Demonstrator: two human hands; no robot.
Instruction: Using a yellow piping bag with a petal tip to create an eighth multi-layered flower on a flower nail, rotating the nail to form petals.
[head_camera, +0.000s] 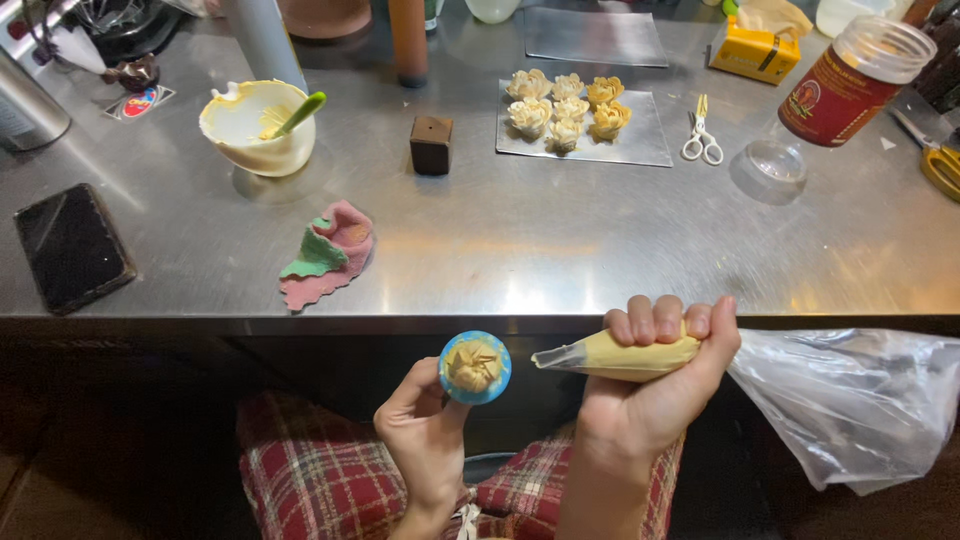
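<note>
My left hand (425, 430) holds up a small round blue-rimmed stand (476, 367) with a half-formed cream flower on its top. My right hand (650, 385) is closed around a clear piping bag (625, 358) filled with pale yellow cream. The bag's tip points left, close to the flower. Its loose plastic tail (860, 400) trails off to the right. Both hands are in front of the steel table's near edge (480, 322), above my lap in red plaid cloth.
On the table, a steel sheet (640, 145) carries several finished cream flowers (565, 110). Also there: a white bowl with a green spatula (262, 125), a brown block (431, 144), a pink and green cloth (328, 255), a black phone (72, 247), small scissors (702, 135), a red jar (850, 85).
</note>
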